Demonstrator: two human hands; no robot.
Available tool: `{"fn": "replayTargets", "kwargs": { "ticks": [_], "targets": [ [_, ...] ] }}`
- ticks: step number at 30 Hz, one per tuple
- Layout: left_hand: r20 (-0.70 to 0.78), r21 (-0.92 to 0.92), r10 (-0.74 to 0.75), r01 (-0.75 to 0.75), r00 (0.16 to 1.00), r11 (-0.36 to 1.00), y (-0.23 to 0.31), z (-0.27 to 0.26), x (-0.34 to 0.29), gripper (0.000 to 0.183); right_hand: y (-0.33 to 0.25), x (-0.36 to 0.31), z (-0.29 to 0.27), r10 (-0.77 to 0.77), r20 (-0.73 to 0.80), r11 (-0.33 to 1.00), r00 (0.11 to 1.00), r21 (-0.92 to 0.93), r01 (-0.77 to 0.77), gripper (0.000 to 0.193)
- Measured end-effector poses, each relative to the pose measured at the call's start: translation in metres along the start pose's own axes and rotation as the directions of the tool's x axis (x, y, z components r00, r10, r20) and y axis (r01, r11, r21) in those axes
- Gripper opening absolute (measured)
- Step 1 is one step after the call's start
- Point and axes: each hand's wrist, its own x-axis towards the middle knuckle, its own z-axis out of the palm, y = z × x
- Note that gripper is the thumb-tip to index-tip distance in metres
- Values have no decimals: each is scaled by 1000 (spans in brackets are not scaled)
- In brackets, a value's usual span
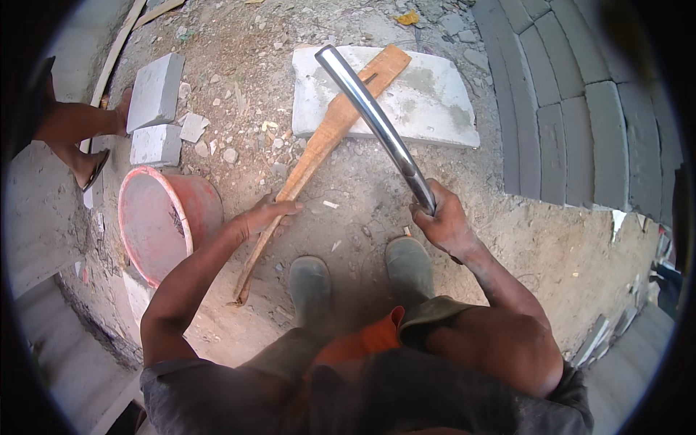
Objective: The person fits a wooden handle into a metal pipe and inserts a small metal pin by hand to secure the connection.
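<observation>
My left hand [267, 215] is closed around a long wooden plank [319, 141], narrow toward me and wider at its far end, with a dark slit near the top. My right hand [447, 226] grips the near end of a shiny metal pipe [373, 119]. The pipe slants up to the left and crosses over the plank's wide part in view; whether they touch I cannot tell. Beneath both far ends lies a pale, flat block [435, 101] with grey smears on its top.
A tilted reddish bucket [181, 206] stands by my left forearm. Pale blocks [156, 94] and rubble lie beyond it. Another person's legs [76, 134] show at far left. A grey block wall [573, 116] rises at right. My boots [310, 286] stand on dirt ground.
</observation>
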Motion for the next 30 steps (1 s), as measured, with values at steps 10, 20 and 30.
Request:
{"fn": "replayTargets", "kwargs": {
  "ticks": [10, 20, 30],
  "targets": [
    [-286, 281, 187, -104, 940, 954, -10, 18, -5, 75, -43, 28, -60, -169, -113, 955, 979, -266, 134, 29],
    [-379, 511, 238, -12, 894, 859, -25, 13, 25, 58, 31, 63, -22, 28, -137, 944, 990, -322, -71, 10],
    [-338, 434, 247, -83, 908, 897, -26, 25, 21, 54, 11, 24, -19, 248, -37, 961, 968, -121, -250, 21]
  ]
}}
